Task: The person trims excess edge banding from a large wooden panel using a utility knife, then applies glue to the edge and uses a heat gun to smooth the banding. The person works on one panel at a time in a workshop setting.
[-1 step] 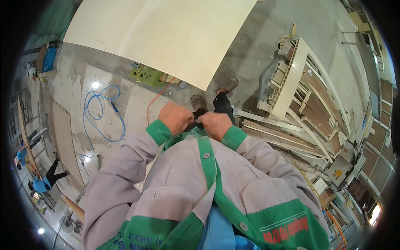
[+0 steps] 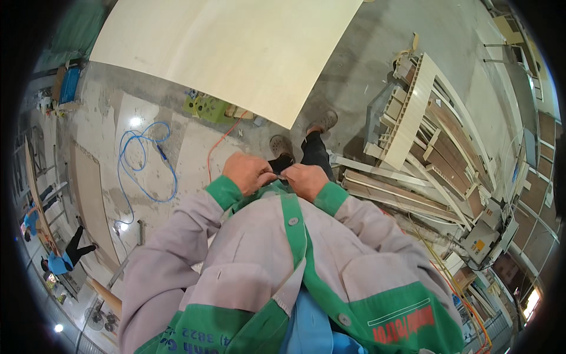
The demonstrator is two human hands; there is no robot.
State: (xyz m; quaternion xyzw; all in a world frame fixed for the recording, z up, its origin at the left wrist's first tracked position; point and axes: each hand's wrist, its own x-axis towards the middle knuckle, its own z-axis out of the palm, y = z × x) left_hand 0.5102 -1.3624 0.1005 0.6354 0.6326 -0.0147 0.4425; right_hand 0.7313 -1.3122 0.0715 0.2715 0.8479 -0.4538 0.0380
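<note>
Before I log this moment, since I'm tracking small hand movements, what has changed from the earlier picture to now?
The left hand and right hand shifted slightly toward the picture's lower edge, near the jacket front. Any new grip or release is unclear. The pale panel, blue hose and board pile stayed put.

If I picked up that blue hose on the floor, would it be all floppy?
Probably quite bendy, since the hose lies in loose curves. It's likely light for its length, because it looks thin. It might tangle as you lift it: some of its loops cross.
</note>
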